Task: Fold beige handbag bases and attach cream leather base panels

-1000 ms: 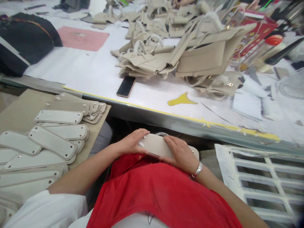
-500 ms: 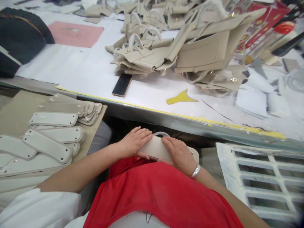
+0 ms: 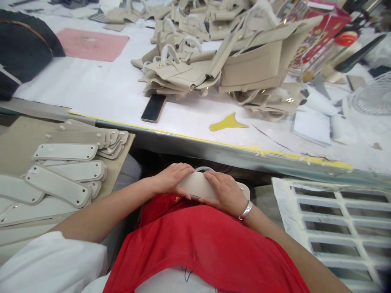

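A beige bag piece with a wrapped handle loop behind it rests at my lap, against the red apron. My left hand grips its left end, fingers on top and thumb at the near edge. Around the right part is my right hand, its fingers over the top and thumb along the near edge; a silver bracelet is on that wrist. A rounded corner with a metal stud sticks out past the right hand. The underside of the piece is hidden.
On the white table lie a phone, a yellow template, a pink sheet and piled beige bags. Beige strips are stacked on a board at the left. A white slatted rack stands at right.
The view has shifted slightly, so the table items sit further left. Both hands stay on the beige piece; my right thumb now shows more clearly along its near edge.
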Demonstrator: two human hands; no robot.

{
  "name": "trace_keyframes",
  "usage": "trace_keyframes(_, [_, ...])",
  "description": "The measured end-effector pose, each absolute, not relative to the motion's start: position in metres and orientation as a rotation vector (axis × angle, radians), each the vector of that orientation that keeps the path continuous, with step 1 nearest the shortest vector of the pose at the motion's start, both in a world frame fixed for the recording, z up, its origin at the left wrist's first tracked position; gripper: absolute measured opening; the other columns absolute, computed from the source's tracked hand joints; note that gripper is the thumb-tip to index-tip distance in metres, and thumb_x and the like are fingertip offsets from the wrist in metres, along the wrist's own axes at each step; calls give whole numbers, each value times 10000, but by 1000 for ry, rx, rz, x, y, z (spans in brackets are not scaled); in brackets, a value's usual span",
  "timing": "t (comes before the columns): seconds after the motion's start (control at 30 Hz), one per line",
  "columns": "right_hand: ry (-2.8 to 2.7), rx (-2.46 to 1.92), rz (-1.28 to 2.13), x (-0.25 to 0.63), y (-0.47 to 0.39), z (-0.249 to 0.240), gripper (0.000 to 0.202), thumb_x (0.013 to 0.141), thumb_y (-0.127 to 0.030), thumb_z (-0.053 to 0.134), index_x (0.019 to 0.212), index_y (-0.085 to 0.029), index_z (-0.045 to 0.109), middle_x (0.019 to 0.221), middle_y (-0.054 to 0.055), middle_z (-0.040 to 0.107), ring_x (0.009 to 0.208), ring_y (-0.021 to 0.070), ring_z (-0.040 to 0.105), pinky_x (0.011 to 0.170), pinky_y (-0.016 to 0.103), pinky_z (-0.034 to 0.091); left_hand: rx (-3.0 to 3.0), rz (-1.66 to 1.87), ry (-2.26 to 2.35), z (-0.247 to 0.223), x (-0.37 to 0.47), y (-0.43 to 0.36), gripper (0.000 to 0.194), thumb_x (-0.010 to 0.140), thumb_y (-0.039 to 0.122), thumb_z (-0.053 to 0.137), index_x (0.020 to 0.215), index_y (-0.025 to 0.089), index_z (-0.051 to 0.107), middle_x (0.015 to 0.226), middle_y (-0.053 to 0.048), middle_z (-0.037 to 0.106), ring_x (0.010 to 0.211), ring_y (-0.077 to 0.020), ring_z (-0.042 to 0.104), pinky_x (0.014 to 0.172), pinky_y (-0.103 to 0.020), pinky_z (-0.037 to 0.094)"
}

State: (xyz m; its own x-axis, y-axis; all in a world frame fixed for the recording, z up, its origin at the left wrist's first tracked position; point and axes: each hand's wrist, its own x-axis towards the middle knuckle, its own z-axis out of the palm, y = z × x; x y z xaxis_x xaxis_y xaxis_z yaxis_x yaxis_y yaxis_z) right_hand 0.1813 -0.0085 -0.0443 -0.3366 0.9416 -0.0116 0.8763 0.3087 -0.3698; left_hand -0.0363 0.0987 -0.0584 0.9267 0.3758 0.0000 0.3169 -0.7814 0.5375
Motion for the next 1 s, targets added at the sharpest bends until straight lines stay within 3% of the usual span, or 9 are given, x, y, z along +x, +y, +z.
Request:
trace_keyframes(0.23, [-2398, -1644, 431, 181, -11, -47, 713, 745, -606, 523, 1268, -133, 418, 1270, 144, 470, 1121, 269, 443, 918, 406, 338, 2543, 140, 494, -61, -37, 99, 651, 734, 576, 561, 1208, 145, 441, 1202, -130, 492, 1081, -246, 453, 929, -362, 335])
trace_keyframes(0.47, [-2410, -1637, 401, 180, -12, -48, 730, 729, -591, 552, 1277, -128, 410, 1268, 145, 471, 1126, 267, 444, 925, 403, 342, 2531, 137, 539, -58, -37, 95, 473, 839, 448, 474, 1207, 152, 457, 1205, -124, 497, 1090, -232, 447, 943, -365, 331])
trace_keyframes(0.7, [-2350, -1815, 384, 174, -7, -46, 408, 885, -406, 400, 1208, -167, 471, 1201, 103, 540, 1057, 227, 502, 896, 356, 360, 2572, 151, 596, -58, -36, 91, 359, 889, 364, 401, 1187, 171, 460, 1183, -90, 515, 1066, -212, 456, 909, -343, 346])
trace_keyframes(1.0, [-2356, -2164, 455, 188, -1, -32, 436, 846, -565, 392, 951, -181, 569, 895, 95, 628, 821, 240, 581, 668, 329, 416, 2538, 130, 678, -53, -30, 90, 300, 884, 355, 412, 1113, 178, 490, 1120, -74, 548, 999, -203, 495, 877, -347, 382])
